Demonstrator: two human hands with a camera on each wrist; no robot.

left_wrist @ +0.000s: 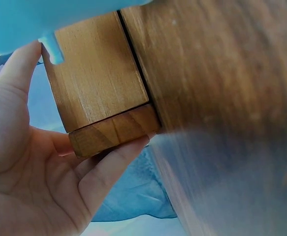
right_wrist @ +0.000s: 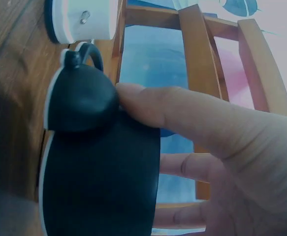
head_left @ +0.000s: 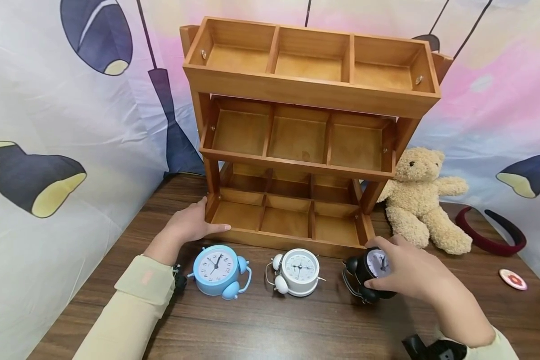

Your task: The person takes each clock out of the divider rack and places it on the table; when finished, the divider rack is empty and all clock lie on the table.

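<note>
A three-tier wooden shelf with divided trays stands on the table. At its lower left corner, my left hand grips the bottom tray, thumb along the front edge and fingers around the side. My right hand holds a black twin-bell alarm clock between thumb and fingers, by the shelf's lower right corner. In the right wrist view, the black clock hides its own dial. A light blue alarm clock and a white alarm clock lie face up in front of the shelf.
To the shelf's right a beige teddy bear sits against the patterned backdrop. Beside it lies a dark red headband, with a small round red-and-white disc nearer the table's right edge.
</note>
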